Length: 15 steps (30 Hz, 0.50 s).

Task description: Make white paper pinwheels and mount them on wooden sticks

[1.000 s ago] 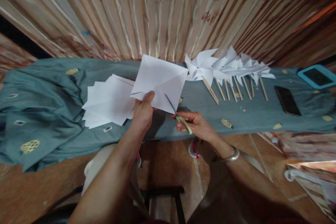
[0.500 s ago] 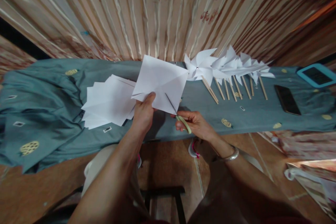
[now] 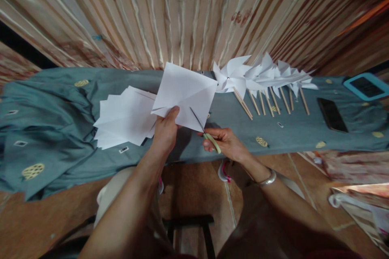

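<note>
A square white sheet of paper, with crease lines and a slit at its left corner, is pinched at its lower left edge by my left hand. The thumb presses on top while the fingers stay hidden underneath. Scissors with light green handles are held in my right hand. Their blades lie over the sheet's lower right corner, pointing in toward its middle; the lower blade cannot be seen. Just left of my left hand, a fanned stack of white sheets lies on the cloth.
Several white paper pinwheels on wooden sticks lie in a row at the back right. Beyond them are a black phone and a blue-framed tablet. A green cloth covers the narrow table, with a curtain behind.
Almost nothing differs. The sheet and both hands appear shifted very slightly left and up, and the scissors stay at the same corner of the paper.
</note>
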Each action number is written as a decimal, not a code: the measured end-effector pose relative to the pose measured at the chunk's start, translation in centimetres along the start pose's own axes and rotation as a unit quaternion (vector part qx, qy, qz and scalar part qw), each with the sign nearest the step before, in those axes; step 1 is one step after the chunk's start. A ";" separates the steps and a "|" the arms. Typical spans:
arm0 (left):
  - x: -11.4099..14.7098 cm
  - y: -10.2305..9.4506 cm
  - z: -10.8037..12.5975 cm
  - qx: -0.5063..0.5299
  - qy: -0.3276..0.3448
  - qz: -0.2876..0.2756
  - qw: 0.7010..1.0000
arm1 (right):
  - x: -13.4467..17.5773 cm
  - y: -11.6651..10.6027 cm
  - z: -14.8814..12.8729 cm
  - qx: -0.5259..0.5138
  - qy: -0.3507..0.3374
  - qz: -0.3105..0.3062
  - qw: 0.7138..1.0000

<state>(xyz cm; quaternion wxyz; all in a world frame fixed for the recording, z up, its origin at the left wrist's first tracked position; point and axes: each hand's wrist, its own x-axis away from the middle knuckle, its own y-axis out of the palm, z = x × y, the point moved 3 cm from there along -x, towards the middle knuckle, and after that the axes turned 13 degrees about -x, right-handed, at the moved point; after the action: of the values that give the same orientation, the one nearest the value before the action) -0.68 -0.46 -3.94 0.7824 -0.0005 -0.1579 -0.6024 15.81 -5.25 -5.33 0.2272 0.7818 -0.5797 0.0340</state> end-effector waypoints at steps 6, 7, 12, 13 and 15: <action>0.1 0.1 -0.3 -0.020 0.041 -0.022 0.999 | 0.1 0.3 -0.4 0.022 -0.005 -0.011 1.000; 0.1 0.1 -0.3 -0.021 0.041 -0.026 0.999 | 0.1 0.3 -0.5 0.026 -0.008 -0.012 1.000; 0.4 0.3 0.0 -0.010 0.022 -0.018 1.000 | 0.1 0.2 -0.4 0.034 -0.013 -0.015 0.999; 0.4 0.4 0.0 -0.008 0.022 -0.019 1.000 | 0.0 0.2 -0.4 0.034 -0.013 -0.014 0.999; 0.3 0.3 -0.1 -0.009 0.022 -0.018 1.000 | 0.0 0.2 -0.4 0.032 -0.012 -0.011 0.999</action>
<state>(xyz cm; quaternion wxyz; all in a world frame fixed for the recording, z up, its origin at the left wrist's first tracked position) -0.32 -0.67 -3.87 0.7747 0.0089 -0.1350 -0.6177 15.73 -5.15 -4.91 0.1957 0.7955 -0.5721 0.0404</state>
